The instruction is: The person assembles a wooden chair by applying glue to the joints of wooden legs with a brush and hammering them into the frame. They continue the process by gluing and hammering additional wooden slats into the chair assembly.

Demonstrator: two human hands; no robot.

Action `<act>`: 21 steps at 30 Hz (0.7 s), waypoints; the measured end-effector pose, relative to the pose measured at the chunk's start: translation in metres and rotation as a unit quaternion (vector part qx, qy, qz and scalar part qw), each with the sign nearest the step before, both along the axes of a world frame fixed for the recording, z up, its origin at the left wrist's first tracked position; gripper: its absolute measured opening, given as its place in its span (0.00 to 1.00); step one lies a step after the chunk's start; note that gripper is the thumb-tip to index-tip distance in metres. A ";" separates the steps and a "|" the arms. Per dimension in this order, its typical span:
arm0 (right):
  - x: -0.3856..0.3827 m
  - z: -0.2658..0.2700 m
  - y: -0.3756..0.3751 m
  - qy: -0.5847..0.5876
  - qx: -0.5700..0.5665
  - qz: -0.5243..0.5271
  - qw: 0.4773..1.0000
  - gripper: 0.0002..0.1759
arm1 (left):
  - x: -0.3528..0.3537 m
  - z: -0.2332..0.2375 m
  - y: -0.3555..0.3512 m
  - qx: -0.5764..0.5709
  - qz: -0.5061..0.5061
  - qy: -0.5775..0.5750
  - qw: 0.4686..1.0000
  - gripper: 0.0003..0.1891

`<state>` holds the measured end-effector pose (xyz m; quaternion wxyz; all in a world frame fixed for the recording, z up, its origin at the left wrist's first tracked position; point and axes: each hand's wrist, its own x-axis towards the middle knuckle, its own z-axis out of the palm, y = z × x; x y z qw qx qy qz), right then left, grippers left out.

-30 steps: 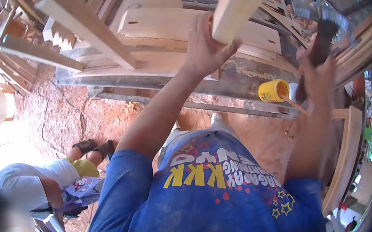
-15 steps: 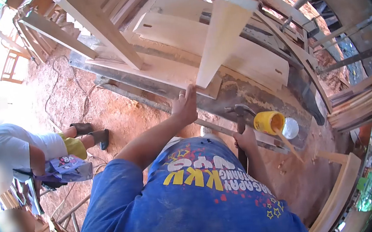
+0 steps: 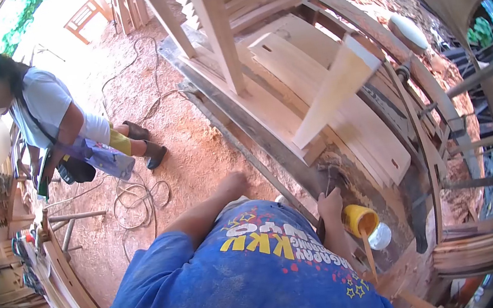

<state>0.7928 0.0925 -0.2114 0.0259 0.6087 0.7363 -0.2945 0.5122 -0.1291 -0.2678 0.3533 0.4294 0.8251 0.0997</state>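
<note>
My right hand (image 3: 329, 203) is closed around a hammer (image 3: 329, 177), its head over the bench near the yellow container. My left hand (image 3: 234, 183) is low, in front of my shirt and away from the wood; its fingers are too blurred to make out. A pale upright wooden piece (image 3: 337, 89) stands on a flat board (image 3: 277, 126) on the bench, beyond both hands. Just right of my right hand sits a yellow container (image 3: 360, 220) with a wooden stick in it, beside a white round lid or cup (image 3: 380, 236).
A person in a white shirt (image 3: 53, 104) stands at the left, holding a bag. Slotted boards (image 3: 340, 110) lie along the bench, with two upright posts (image 3: 218, 33) at its far end. Cables (image 3: 140, 199) lie on the ground. Stacked curved wood (image 3: 477, 248) is at the right.
My left hand has left the upright piece and dropped toward my body. My right hand, still holding the hammer, is nearer the yellow container. The view has turned toward the left.
</note>
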 end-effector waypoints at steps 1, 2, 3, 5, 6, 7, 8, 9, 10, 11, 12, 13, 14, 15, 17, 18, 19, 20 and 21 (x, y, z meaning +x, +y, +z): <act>-0.006 0.006 -0.001 -0.014 0.025 0.007 1.000 0.26 | -0.008 -0.010 -0.018 -0.073 -0.009 0.012 0.997 0.17; -0.009 0.011 -0.005 -0.029 0.050 0.014 0.998 0.26 | -0.017 -0.005 -0.035 -0.092 0.040 0.005 0.995 0.18; -0.012 0.015 -0.010 -0.045 0.074 0.019 0.996 0.26 | -0.027 0.001 -0.055 -0.111 0.087 -0.003 0.990 0.19; -0.020 0.026 -0.014 -0.097 0.092 0.042 0.990 0.25 | -0.055 -0.016 -0.095 -0.184 0.142 -0.019 0.972 0.24; -0.025 0.028 -0.013 -0.125 0.101 0.052 0.986 0.24 | -0.070 -0.027 -0.111 -0.195 0.157 -0.032 0.968 0.23; -0.029 0.027 -0.010 -0.124 0.118 0.054 0.984 0.23 | -0.085 -0.034 -0.126 -0.206 0.171 -0.045 0.962 0.23; -0.031 0.024 -0.005 -0.124 0.134 0.056 0.982 0.21 | -0.098 -0.044 -0.138 -0.220 0.184 -0.059 0.956 0.23; -0.034 0.024 -0.001 -0.125 0.148 0.056 0.979 0.20 | -0.109 -0.048 -0.144 -0.212 0.187 -0.063 0.957 0.23; -0.044 0.033 0.006 -0.098 0.134 0.026 0.986 0.17 | -0.121 -0.052 -0.148 -0.205 0.188 -0.066 0.958 0.22; -0.048 0.034 0.013 -0.074 0.167 0.021 0.983 0.16 | -0.133 -0.056 -0.149 -0.196 0.189 -0.069 0.960 0.22; -0.051 0.035 0.020 -0.051 0.199 0.017 0.979 0.16 | -0.143 -0.060 -0.147 -0.171 0.181 -0.069 0.966 0.21; -0.056 0.038 0.027 -0.028 0.230 0.014 0.973 0.15 | -0.154 -0.066 -0.144 -0.146 0.173 -0.068 0.972 0.21; -0.061 0.042 0.034 -0.026 0.252 0.004 0.967 0.15 | -0.165 -0.071 -0.142 -0.121 0.167 -0.067 0.976 0.21; -0.070 0.050 0.040 -0.024 0.273 -0.004 0.962 0.15 | -0.174 -0.069 -0.137 -0.109 0.172 -0.076 0.976 0.20; -0.082 0.066 0.054 -0.012 0.294 0.000 0.956 0.15 | -0.191 -0.060 -0.118 -0.085 0.181 -0.091 0.975 0.20; -0.085 0.074 0.061 -0.004 0.294 0.013 0.956 0.16 | -0.198 -0.053 -0.110 -0.075 0.185 -0.092 0.976 0.19; -0.090 0.081 0.069 0.004 0.293 0.027 0.956 0.17 | -0.204 -0.049 -0.101 -0.064 0.189 -0.093 0.975 0.19; -0.094 0.087 0.076 0.039 0.280 0.052 0.958 0.21 | -0.209 -0.044 -0.094 -0.055 0.194 -0.096 0.975 0.19; -0.101 0.094 0.084 0.072 0.265 0.076 0.959 0.26 | -0.215 -0.053 -0.090 -0.050 0.194 -0.090 0.976 0.19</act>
